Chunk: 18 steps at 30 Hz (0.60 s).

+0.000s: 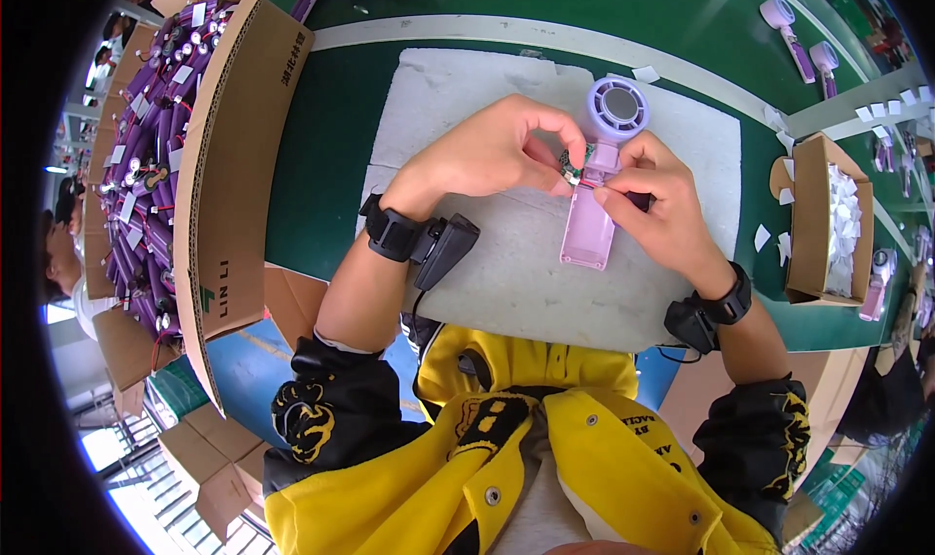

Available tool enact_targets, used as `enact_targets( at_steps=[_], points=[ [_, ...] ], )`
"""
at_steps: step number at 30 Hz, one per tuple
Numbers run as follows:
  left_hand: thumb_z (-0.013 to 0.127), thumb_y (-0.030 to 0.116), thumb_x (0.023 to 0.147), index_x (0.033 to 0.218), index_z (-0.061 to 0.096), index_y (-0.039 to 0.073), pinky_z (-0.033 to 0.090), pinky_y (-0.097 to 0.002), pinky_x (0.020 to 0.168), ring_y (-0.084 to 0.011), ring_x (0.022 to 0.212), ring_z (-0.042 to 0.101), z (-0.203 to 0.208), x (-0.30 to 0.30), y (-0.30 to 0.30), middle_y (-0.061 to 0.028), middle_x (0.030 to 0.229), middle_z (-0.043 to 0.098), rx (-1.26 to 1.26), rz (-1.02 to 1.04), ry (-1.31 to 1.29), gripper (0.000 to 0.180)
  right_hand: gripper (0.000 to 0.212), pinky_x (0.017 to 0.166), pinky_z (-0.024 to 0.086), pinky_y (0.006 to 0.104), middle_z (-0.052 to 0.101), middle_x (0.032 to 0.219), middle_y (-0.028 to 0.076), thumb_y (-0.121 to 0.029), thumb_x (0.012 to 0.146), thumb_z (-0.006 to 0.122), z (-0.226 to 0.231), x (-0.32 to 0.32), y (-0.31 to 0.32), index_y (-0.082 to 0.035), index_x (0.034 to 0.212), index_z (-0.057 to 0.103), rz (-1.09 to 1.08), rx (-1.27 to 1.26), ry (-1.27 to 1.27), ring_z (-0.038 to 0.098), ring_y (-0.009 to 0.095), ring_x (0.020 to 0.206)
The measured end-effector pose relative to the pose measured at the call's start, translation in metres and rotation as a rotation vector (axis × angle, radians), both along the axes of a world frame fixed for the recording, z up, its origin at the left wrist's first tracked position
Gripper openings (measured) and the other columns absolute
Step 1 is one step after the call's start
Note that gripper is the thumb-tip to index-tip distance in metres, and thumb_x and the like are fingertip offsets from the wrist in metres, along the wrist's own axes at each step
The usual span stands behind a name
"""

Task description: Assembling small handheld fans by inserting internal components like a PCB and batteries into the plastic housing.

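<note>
A lilac handheld fan (618, 105) lies on the pale foam mat, its round head pointing away from me. Its pink handle shell (588, 232) is open and points toward me. My left hand (511, 151) pinches a small green circuit board (572, 168) over the neck of the fan. Close beside it, my right hand (660, 200) has thumb and fingertips together at a thin red wire (588, 183). A dark purple battery cell (639, 201) shows between the right fingers, mostly hidden by them. Both hands are over the upper part of the handle.
At the left stands a tall cardboard box (239, 156) full of purple battery cells with wires. A smaller box (804, 219) of white paper pieces sits at the right, with loose pieces around it. More fans (777, 12) lie on the green bench beyond a white rail (467, 31).
</note>
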<state>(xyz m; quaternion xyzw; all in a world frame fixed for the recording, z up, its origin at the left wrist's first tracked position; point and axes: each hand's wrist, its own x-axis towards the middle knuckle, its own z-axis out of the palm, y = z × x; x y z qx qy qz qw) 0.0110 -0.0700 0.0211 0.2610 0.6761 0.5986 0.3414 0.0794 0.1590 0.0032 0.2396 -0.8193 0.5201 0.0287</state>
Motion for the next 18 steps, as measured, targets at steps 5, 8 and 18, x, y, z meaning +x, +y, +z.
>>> enact_targets(
  at_steps=[5, 8, 18],
  points=[
    [0.074, -0.004, 0.075, 0.093, 0.066, 0.002, 0.049, -0.0237, 0.07, -0.0095, 0.075, 0.066, 0.0003, 0.0002, 0.0001, -0.0034, 0.082, 0.068, 0.008, 0.012, -0.013, 0.021, 0.007, 0.06, 0.036, 0.0262, 0.049, 0.086, 0.005, -0.003, 0.081, 0.073, -0.0009, -0.0005, -0.0003, 0.002, 0.081, 0.068, 0.0, -0.007, -0.009, 0.046, 0.012, 0.071],
    [0.074, -0.003, 0.075, 0.093, 0.066, 0.003, 0.049, -0.0236, 0.069, -0.0089, 0.072, 0.064, -0.0046, -0.0017, -0.001, -0.0027, 0.08, 0.067, 0.004, 0.003, 0.024, 0.021, 0.008, 0.06, 0.036, 0.026, 0.049, 0.087, 0.005, -0.003, 0.081, 0.073, -0.0001, -0.0003, -0.0007, 0.002, 0.08, 0.067, 0.001, -0.007, -0.009, 0.047, 0.012, 0.07],
    [0.075, -0.004, 0.074, 0.094, 0.064, 0.004, 0.049, -0.0237, 0.069, -0.0082, 0.071, 0.062, -0.001, 0.0002, 0.0025, -0.001, 0.08, 0.065, 0.033, 0.04, 0.051, 0.024, 0.008, 0.059, 0.037, 0.0252, 0.051, 0.085, 0.005, -0.001, 0.081, 0.072, -0.0008, -0.0008, -0.0003, 0.003, 0.079, 0.066, -0.022, -0.008, 0.015, 0.049, 0.012, 0.069]
  ],
)
